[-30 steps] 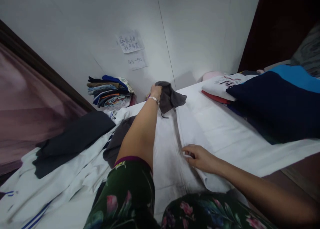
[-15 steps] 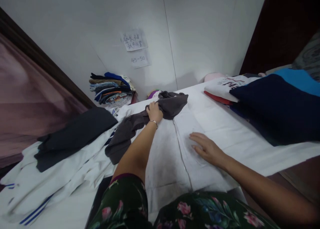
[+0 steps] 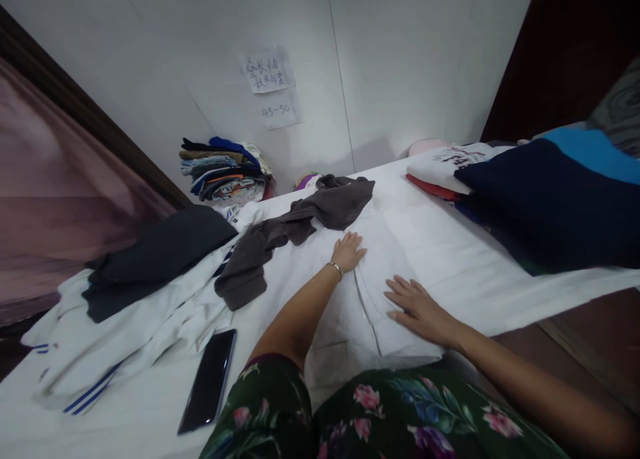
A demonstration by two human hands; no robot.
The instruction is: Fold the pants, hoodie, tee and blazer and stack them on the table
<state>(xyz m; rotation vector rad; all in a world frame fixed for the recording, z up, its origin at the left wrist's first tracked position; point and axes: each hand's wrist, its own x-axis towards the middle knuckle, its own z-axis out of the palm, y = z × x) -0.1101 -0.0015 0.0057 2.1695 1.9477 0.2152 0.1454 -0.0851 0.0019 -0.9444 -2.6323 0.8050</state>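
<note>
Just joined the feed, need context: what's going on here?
A person has both bare hands on a white garment laid out on a white-covered table: left hand near its far end, right hand nearer, both open. Dark grey cloth lies bunched at its far end. A phone lies to the left, a clothes pile to the right.

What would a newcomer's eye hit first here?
Probably the white garment at the centre, with the left hand and right hand spread over it and dark grey cloth along its far end. Then the navy garment on the right-hand pile, and the phone at near left.
</note>
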